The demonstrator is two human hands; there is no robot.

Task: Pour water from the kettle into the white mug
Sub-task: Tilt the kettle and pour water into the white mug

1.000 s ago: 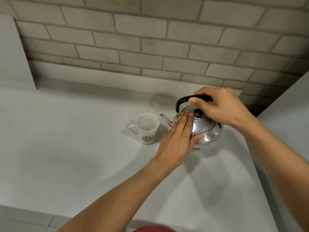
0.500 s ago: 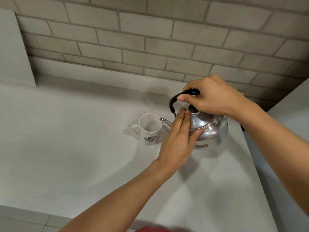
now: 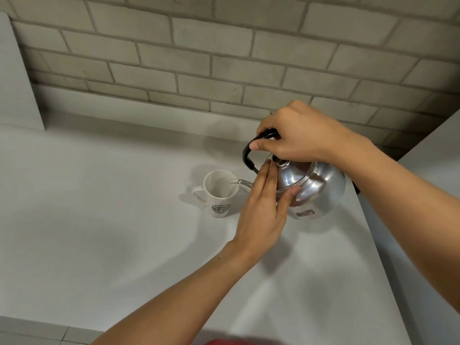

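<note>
A shiny steel kettle (image 3: 321,190) with a black handle is lifted off the counter and tilted to the left. Its thin spout reaches over the rim of the white mug (image 3: 219,192), which stands upright and bears a green round logo. My right hand (image 3: 298,138) is shut on the kettle's black handle from above. My left hand (image 3: 263,207) lies flat against the kettle's lid and front side, fingers together, thumb on the body. I cannot tell whether water is flowing.
The pale counter (image 3: 112,220) runs to a brick wall (image 3: 224,58) at the back. A white panel (image 3: 17,83) stands at the far left, another slanted white surface (image 3: 438,150) at the right. The counter's front edge lies near the bottom.
The kettle has risen off the counter and tipped left, bringing its spout over the mug's rim. My left hand has stayed pressed on the lid throughout.
</note>
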